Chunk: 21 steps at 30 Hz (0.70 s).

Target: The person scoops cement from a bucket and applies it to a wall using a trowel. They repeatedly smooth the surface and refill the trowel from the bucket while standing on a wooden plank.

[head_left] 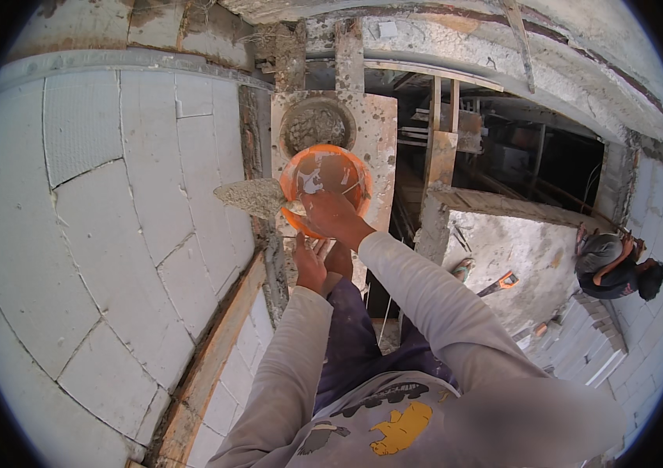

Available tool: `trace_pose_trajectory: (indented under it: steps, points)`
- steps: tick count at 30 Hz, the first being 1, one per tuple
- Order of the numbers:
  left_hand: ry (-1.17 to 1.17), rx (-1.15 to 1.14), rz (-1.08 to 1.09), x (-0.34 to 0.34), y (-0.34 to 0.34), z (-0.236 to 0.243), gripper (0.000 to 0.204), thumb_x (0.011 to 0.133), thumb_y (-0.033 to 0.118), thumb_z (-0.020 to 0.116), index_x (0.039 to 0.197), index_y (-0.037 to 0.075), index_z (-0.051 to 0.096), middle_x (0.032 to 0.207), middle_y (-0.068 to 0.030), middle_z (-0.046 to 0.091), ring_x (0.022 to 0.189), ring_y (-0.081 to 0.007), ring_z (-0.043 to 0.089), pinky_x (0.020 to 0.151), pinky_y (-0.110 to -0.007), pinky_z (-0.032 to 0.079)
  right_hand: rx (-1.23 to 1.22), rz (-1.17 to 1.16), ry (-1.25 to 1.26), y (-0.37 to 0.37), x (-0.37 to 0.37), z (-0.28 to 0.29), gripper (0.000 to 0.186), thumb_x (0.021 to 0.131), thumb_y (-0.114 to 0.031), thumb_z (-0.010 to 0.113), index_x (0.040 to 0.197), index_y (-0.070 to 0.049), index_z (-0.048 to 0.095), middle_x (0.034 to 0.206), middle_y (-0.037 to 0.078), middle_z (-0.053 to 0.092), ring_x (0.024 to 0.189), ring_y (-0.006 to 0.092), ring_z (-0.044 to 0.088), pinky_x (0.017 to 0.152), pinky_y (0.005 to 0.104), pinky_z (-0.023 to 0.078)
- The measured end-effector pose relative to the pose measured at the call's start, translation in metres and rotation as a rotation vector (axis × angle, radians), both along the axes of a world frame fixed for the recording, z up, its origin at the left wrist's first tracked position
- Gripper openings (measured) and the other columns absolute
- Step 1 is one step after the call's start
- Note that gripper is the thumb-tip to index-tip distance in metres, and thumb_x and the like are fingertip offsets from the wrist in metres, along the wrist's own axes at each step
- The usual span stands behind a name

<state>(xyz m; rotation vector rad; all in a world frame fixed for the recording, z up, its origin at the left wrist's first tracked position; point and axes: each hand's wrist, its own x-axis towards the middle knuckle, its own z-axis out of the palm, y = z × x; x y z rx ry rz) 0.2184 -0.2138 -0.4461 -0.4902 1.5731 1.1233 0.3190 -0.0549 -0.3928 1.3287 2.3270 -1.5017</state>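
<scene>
My right hand (330,214) is closed at the near rim of an orange bucket (363,175), around what looks like the handle of a trowel (249,197). Grey mortar coats the trowel's blade, which points left past the rim toward the block wall. My left hand (310,265) reaches up to the near side of the bucket, its fingers at the lower edge and partly hidden. The bucket's inside is smeared with mortar. Just beyond it a round tub (351,125) holds more grey mortar on a spattered board (382,117).
A wall of pale blocks (97,234) rises close on the left, with a wooden plank (207,359) along it. Dark openings between beams (511,152) lie to the right. Lower down are a handsaw (503,282) and another person (620,265) near the right wall.
</scene>
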Motion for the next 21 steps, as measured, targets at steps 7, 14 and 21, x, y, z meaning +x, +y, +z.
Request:
trace_pose_trajectory:
  steps: [7, 14, 21]
  points:
    - [0.016, 0.007, -0.021, 0.004, -0.001, 0.002, 0.061, 0.108, 0.037, 0.05, 0.153, 0.0, 0.03, 0.15, -0.0254, 0.04, 0.136, -0.0461, 0.049, 0.116, -0.053, 0.044, -0.011, -0.01, 0.005, -0.002, 0.003, -0.001, 0.028, 0.091, -0.017, 0.061, 0.116, -0.004, 0.066, 0.093, 0.02, 0.073, 0.091, 0.0364, 0.073, 0.079, 0.0483, 0.058]
    - [-0.034, 0.022, -0.047, 0.014, -0.017, -0.004, 0.063, 0.109, 0.039, 0.047, 0.158, 0.006, 0.026, 0.152, -0.0204, 0.038, 0.142, -0.0408, 0.041, 0.121, -0.052, 0.035, -0.009, -0.066, 0.046, -0.027, 0.036, 0.001, 0.037, 0.092, -0.028, 0.069, 0.116, 0.0, 0.064, 0.096, 0.022, 0.071, 0.096, 0.0383, 0.071, 0.084, 0.0488, 0.057]
    - [0.157, 0.064, -0.515, 0.012, -0.036, 0.009, 0.062, 0.107, 0.037, 0.054, 0.154, 0.0, 0.038, 0.149, -0.0158, 0.05, 0.137, -0.0344, 0.05, 0.113, -0.047, 0.041, -0.201, -0.547, 0.156, -0.105, 0.145, 0.041, 0.044, 0.092, -0.028, 0.07, 0.122, 0.001, 0.062, 0.106, 0.025, 0.07, 0.105, 0.0405, 0.068, 0.091, 0.0481, 0.054]
